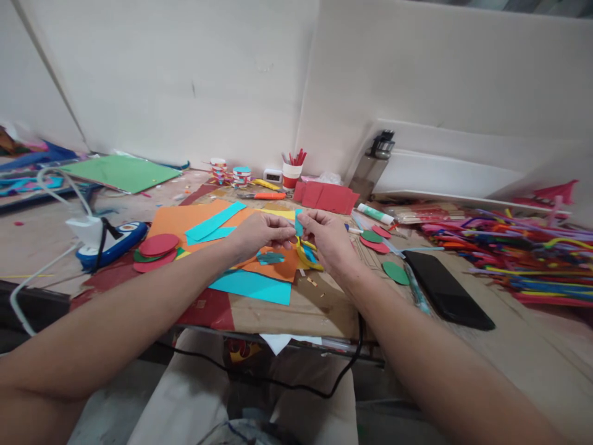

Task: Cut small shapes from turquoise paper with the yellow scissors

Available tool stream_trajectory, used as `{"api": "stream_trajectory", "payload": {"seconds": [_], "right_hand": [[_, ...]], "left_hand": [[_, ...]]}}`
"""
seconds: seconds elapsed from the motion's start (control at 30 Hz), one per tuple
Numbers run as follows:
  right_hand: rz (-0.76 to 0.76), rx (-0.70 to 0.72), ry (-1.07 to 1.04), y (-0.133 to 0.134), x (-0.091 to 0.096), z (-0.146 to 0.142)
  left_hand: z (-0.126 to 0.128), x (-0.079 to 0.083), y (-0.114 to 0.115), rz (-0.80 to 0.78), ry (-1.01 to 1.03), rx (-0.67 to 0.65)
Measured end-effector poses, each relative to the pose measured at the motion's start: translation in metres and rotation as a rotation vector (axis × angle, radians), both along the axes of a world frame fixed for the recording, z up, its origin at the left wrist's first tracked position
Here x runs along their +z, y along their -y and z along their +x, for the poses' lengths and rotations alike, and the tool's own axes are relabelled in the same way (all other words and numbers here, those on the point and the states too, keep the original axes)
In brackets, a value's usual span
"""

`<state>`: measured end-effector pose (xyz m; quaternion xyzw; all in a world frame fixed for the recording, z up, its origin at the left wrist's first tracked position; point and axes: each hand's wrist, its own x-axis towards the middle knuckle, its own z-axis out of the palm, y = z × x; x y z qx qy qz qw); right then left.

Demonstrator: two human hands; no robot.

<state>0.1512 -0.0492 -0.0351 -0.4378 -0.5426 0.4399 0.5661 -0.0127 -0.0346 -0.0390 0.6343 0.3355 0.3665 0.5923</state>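
A cardboard-covered table [324, 309] spreads across the view, with a thick heap of coloured pipe cleaners [523, 247] on its right side and a green sheet [120, 172] far off to the left. Nearer the middle lies an orange sheet [185, 219] with teal strips on it, and a teal sheet [252, 287] lies close to the table's near edge, under the left forearm. A black phone [447, 289] lies flat to the right of the right forearm, and a stack of red circles [157, 246] sits left of the orange sheet. Both arms reach forward and meet above the papers. The left hand [257, 235] and the right hand [328, 238] face each other with fingers curled in. Between them stands a small teal scrap [299, 224], upright, raised off the table. The left fingertips pinch its lower left edge and the right thumb and forefinger pinch its right side, so it sits just in the gap between the two hands. A yellow-and-blue tool [308, 256] lies just below the right hand, partly hidden; whether the hand grips it cannot be told.
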Motion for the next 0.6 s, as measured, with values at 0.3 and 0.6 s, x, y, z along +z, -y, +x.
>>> {"api": "stream_trajectory", "payload": {"seconds": [0.3,0.6], "right_hand": [[0.054,-0.101,0.085,-0.0001,0.0,-0.0005],[0.134,-0.135,0.154,-0.0003,-0.0026,-0.002]], "left_hand": [[0.0047,0.0022,0.0034,-0.082,0.1,-0.01],[0.0075,0.0019,0.0021,-0.073,0.12,0.003]]}}
